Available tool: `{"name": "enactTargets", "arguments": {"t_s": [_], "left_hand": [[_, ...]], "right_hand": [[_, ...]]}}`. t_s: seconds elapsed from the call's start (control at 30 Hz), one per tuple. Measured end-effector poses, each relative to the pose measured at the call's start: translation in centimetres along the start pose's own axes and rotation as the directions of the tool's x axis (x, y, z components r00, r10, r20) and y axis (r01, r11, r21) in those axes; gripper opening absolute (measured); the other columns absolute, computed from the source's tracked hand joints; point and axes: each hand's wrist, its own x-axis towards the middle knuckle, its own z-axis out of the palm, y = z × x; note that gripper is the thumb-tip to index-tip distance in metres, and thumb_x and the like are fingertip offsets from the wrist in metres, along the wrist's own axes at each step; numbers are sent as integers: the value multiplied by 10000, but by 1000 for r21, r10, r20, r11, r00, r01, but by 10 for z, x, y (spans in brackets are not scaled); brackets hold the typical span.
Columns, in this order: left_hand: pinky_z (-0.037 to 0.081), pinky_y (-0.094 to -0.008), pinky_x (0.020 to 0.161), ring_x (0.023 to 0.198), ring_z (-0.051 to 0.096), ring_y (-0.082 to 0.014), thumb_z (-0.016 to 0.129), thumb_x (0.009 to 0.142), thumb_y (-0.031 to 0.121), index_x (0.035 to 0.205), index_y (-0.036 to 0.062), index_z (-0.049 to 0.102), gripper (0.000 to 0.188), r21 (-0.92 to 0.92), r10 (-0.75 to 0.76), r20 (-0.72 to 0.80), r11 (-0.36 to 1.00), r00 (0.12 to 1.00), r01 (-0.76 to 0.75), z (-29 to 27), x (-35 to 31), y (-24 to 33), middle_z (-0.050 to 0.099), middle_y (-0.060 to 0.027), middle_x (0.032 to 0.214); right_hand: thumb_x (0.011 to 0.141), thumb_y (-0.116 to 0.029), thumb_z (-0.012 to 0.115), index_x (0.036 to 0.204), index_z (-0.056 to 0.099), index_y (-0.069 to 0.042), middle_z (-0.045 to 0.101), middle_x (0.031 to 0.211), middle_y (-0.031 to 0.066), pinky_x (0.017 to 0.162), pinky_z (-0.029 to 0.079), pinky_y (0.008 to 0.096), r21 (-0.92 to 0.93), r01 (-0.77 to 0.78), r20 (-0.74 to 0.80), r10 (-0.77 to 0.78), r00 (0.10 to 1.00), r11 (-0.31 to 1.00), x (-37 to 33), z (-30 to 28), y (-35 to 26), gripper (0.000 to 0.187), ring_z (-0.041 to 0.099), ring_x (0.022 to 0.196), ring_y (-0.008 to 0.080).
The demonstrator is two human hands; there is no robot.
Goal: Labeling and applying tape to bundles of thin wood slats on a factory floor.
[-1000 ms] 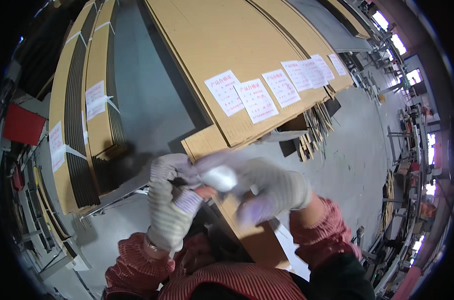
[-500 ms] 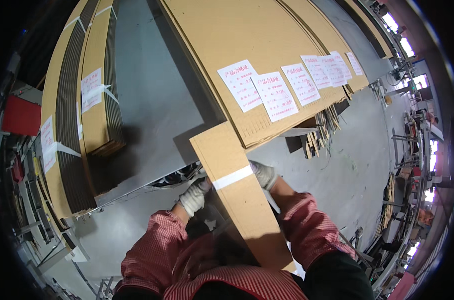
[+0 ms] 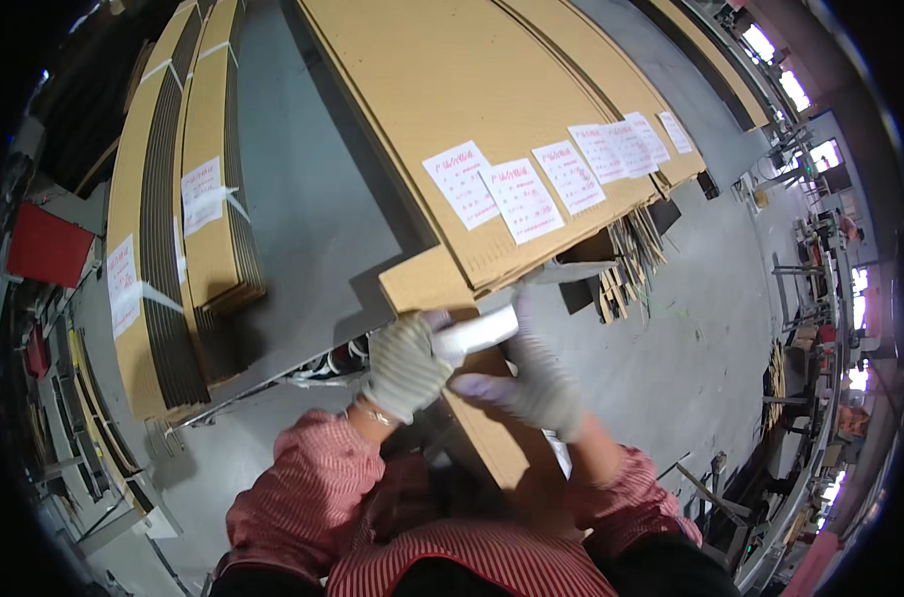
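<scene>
A long, narrow bundle of brown cardboard [image 3: 427,284] runs from the table's front edge down toward my body. A white strap [image 3: 477,335] crosses it, slightly blurred. My left hand [image 3: 407,366], in a grey-white knit glove with purple fingertips, is closed at the strap's left end, its fingers curled over the bundle's left side. On the right side my right hand [image 3: 543,388], gloved alike, has thumb and fingers spread apart. Its thumb lies across the cardboard below the strap, and its fingers reach up by the strap's right end.
Large flat cardboard stacks [image 3: 422,109] with several printed paper slips [image 3: 521,199] lie on the grey table [image 3: 293,199]. Strapped narrow bundles [image 3: 208,179] stand at the left. Thin offcuts [image 3: 631,254] stick out below the table's right part. A red panel [image 3: 49,244] is far left.
Both hands have come up from the bundle's sides to above it, around the strap. My right thumb now lies over the cardboard. The view has shifted slightly.
</scene>
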Motion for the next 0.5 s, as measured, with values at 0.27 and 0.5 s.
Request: {"name": "enactTargets", "arguments": {"t_s": [0.27,0.5], "left_hand": [[541,-366,656,818,626,-293,767,665,304,1333,71,399,798,110,47,-81,993,996,-38,-8,-10,-15,566,-145,991],[470,-401,774,866,554,-295,811,626,311,1290,23,425,820,-22,299,-50,954,953,-300,18,3,27,546,-135,956]], "right_hand": [[857,-289,557,1044,632,-65,640,772,157,654,487,418,-776,394,417,-67,906,493,58,-40,-51,301,619,717,337],[781,-170,570,832,682,-13,636,857,222,639,498,443,-988,16,61,291,955,154,29,-138,217,199,616,746,399]]}}
